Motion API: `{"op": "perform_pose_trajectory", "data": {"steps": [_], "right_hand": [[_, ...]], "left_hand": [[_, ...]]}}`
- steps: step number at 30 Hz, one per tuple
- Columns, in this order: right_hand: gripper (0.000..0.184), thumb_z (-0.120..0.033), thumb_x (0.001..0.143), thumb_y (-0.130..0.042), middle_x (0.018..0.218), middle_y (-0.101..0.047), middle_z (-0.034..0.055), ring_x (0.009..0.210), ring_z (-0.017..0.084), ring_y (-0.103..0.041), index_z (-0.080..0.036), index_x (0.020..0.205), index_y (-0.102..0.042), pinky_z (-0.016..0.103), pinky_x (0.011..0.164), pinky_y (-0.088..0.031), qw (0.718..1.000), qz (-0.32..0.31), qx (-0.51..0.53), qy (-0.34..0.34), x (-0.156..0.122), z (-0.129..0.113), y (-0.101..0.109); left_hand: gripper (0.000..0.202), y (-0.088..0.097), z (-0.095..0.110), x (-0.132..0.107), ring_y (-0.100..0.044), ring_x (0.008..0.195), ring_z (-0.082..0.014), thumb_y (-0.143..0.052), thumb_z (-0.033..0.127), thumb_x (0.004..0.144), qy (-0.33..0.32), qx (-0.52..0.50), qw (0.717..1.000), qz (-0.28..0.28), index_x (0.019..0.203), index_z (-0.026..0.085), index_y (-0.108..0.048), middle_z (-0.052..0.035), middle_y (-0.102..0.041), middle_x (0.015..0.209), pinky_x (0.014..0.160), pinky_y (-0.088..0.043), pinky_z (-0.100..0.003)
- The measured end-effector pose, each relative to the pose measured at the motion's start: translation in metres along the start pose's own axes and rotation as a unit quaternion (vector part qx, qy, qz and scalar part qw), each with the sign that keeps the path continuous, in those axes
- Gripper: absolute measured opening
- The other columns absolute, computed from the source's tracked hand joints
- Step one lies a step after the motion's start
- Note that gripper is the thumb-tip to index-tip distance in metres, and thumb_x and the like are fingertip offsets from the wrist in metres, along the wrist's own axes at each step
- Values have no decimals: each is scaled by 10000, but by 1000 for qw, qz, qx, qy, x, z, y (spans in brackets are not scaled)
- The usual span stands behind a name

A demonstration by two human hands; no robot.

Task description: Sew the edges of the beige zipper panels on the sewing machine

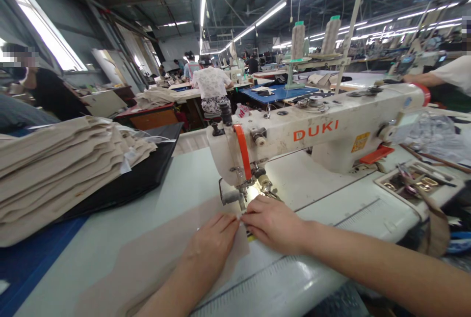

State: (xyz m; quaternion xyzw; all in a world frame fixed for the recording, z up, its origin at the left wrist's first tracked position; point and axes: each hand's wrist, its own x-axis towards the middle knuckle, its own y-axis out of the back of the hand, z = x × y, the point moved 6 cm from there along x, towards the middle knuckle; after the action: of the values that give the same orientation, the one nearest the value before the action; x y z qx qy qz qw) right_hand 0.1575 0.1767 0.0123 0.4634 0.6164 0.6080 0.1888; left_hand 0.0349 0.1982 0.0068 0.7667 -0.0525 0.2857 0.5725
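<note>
A white sewing machine [320,125] marked DUKI stands in front of me, its lamp lighting the needle area [243,194]. A pale beige fabric panel [154,243] lies flat on the table, reaching up to the presser foot. My left hand [215,241] rests on this panel, fingers closed at its edge just before the foot. Right beside it, my right hand [274,224] has its fingertips pinched at the same edge, close to the needle. The two hands' fingertips nearly touch. They hide the fabric edge between them.
Stacked beige fabric pieces [69,170] lie on a black sheet [147,179] at left. A parts tray [415,184] with metal rings sits at right. Thread cones [298,39] stand behind the machine. Ruler markings [253,277] run along the table's front. Several other people work around.
</note>
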Motion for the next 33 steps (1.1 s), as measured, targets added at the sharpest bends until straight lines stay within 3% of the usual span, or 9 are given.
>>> {"op": "perform_pose_trajectory", "data": {"steps": [4,8,13,19,24,33], "right_hand": [[209,-211,949,-495,911,-638,72,897,210,-549,-150,1015,-683,323,839,-447,999,-20,-31,6,1,-3,-1],[205,-216,947,-514,942,-638,81,926,214,-552,-145,1051,-675,334,858,-450,999,-37,-31,9,1,-5,0],[196,-223,935,-542,938,-645,75,933,218,-563,-143,1047,-682,330,859,-454,998,-52,-41,22,4,-3,2],[212,-191,945,-504,924,-671,89,913,216,-573,-129,909,-703,323,867,-444,994,-51,-85,45,11,12,4],[206,-195,946,-504,931,-677,93,878,207,-570,-141,924,-702,318,825,-437,993,-31,-106,38,11,26,1],[220,-200,955,-488,865,-656,81,794,196,-542,-148,888,-691,318,742,-417,996,8,-87,30,8,28,-1]], "left_hand": [[374,3,6,-5,-659,932,-190,-333,70,925,2,6,1000,-12,1033,129,-686,-92,-722,987,852,-579,-326],[346,7,6,-13,-649,1048,-203,-381,187,953,50,-10,998,-22,1167,131,-647,-101,-705,1138,911,-569,-347],[344,8,7,-15,-648,1072,-209,-409,219,945,66,-14,997,-30,1195,126,-626,-96,-695,1181,919,-567,-356],[356,-8,0,-1,-631,1122,-209,-415,230,948,74,-33,996,-29,1226,135,-614,-109,-682,1217,952,-543,-366],[396,-24,-9,7,-604,1177,-232,-388,271,955,117,-57,987,-92,1263,142,-601,-112,-641,1291,999,-513,-405],[410,-28,-14,12,-586,1200,-229,-358,293,968,141,-83,978,-126,1277,168,-597,-95,-636,1303,1017,-500,-434]]}}
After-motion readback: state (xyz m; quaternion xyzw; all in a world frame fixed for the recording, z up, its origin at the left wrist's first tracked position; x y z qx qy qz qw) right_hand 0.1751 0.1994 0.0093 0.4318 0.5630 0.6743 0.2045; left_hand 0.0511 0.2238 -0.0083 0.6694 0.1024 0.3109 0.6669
